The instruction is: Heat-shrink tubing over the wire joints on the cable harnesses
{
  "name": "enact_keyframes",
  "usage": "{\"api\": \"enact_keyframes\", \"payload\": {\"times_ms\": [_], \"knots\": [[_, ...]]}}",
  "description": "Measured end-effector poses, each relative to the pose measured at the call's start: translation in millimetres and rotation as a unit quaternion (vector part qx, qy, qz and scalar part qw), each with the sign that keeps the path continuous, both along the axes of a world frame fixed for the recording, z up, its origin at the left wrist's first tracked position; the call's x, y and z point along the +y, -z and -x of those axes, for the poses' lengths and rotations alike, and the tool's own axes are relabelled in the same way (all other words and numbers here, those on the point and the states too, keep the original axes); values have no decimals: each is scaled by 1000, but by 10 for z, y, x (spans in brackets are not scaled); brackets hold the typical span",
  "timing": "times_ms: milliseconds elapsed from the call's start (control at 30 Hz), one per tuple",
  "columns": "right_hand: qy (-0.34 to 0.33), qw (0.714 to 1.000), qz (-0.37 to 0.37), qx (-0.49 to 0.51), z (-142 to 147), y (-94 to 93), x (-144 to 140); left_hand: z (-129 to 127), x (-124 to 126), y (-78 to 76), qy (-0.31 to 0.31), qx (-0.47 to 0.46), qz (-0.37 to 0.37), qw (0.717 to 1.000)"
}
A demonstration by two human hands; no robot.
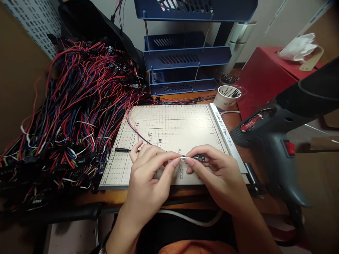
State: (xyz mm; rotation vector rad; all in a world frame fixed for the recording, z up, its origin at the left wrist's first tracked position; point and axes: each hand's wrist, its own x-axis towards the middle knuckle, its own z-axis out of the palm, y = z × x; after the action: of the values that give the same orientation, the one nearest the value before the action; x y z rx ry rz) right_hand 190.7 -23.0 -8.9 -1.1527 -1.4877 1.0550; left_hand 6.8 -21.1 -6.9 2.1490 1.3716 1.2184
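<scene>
Above the paper cutter board (148, 116), my left hand (149, 173) and my right hand (218, 173) meet fingertip to fingertip. Each pinches a thin white wire end between thumb and forefinger. A small black connector (200, 157) rests in the fingers of my right hand, partly covered by them. From my left hand a cable with red, blue and black wires (139, 134) runs up over the board's far left edge. A black cylindrical plug (122, 150) lies on the board left of my left hand, its lead passing under the fingers.
A large heap of wire harnesses (76, 91) covers the left side. Blue tiered trays (185, 58) stand at the back, beside a paper cup (228, 96) of thin black pieces. A heat gun (275, 130) stands close on the right, before a red box (262, 77).
</scene>
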Motion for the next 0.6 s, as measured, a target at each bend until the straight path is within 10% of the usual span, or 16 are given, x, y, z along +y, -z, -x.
{"api": "enact_keyframes", "payload": {"times_ms": [600], "knots": [[14, 998, -45, -40, -9, 5, -7, -31, 1, 15, 4, 40, -42, 998]]}}
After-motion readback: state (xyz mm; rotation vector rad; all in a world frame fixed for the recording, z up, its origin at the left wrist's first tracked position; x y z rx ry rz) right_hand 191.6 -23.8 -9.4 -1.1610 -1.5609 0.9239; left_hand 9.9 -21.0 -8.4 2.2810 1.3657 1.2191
